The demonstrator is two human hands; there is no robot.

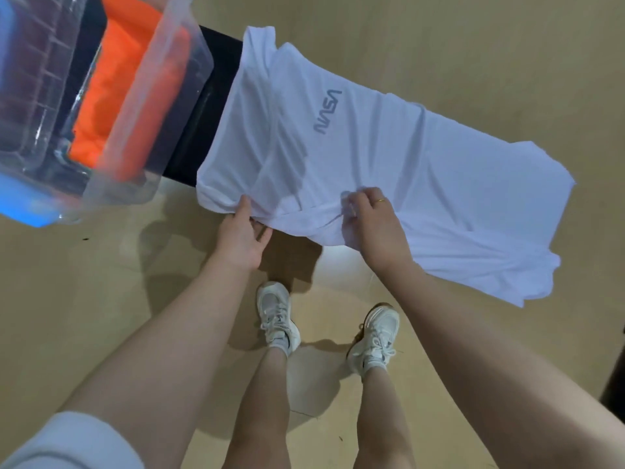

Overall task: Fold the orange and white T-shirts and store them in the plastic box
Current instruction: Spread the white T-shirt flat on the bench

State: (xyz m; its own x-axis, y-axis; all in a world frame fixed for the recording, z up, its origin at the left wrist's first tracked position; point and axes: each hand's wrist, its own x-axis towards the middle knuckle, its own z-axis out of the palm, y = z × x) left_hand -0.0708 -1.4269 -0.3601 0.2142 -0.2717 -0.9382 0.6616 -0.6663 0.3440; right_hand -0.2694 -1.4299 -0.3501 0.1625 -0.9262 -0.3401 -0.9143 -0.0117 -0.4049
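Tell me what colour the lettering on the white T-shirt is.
Grey lettering on the white T-shirt; head view.

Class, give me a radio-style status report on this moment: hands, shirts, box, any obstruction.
Left hand and right hand both gripping white T-shirt at its near edge. Shirt still spread out, unfolded. Orange T-shirt already in plastic box. Nothing in the way.

Only readable text: grey "NASA" logo (pixel 327 111) printed on the white T-shirt (pixel 422 184), chest area, toward the far side of the shirt. From this view it reads upside down and runs diagonally. No other legible text, labels or numbers anywhere in the scene.
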